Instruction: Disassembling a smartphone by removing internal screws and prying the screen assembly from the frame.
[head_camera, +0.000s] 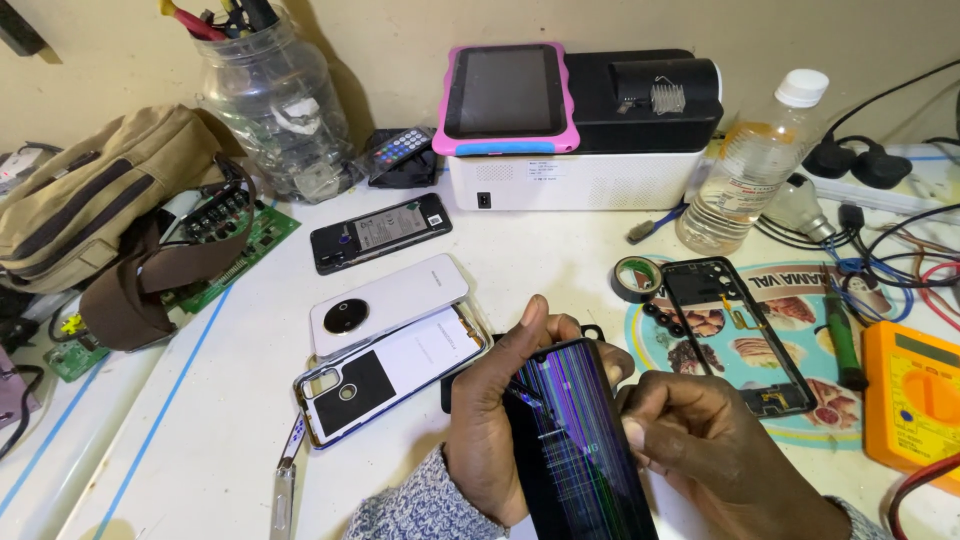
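Illumination is even and moderately bright, with a warm cast on the beige wall. Light arrives from above and somewhat in front, so shadows fall short and soft-edged beneath the canvas bag and the glass jar. The white table reflects strongly but does not clip. Mild glare sits on the clear bottle and on the tablet screen. The cracked phone screen emits its own coloured vertical lines. Focus is sharp across the centre; no motion blur is visible. Wide-angle distortion bends the table lines near the left edge.
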